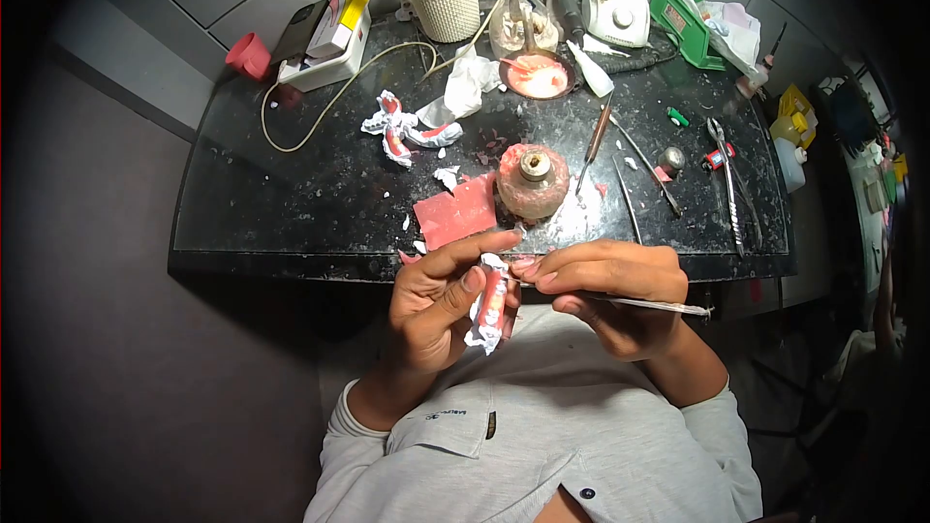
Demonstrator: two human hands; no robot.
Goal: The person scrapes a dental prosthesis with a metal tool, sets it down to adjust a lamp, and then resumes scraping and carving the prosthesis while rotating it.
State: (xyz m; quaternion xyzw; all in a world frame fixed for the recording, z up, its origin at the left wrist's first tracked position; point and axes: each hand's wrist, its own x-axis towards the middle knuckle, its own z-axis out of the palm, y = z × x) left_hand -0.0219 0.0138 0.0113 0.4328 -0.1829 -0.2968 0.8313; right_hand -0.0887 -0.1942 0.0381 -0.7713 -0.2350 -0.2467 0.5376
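The black surface (320,189) is hard and shiny, with white dusty specks on it. The flat pink sheet (455,213) near its front edge looks smooth, like wax. The white and pink curved piece (491,302) is rough and chalky on the white parts, but the pink part is smooth and shiny. The long thin silvery tool (668,307) looks like metal. The round see-through burner (533,189) looks like glass, with a metal top. The cream basket (448,15) is bumpy plastic. The grey shirt (591,407) is soft, dull cloth.
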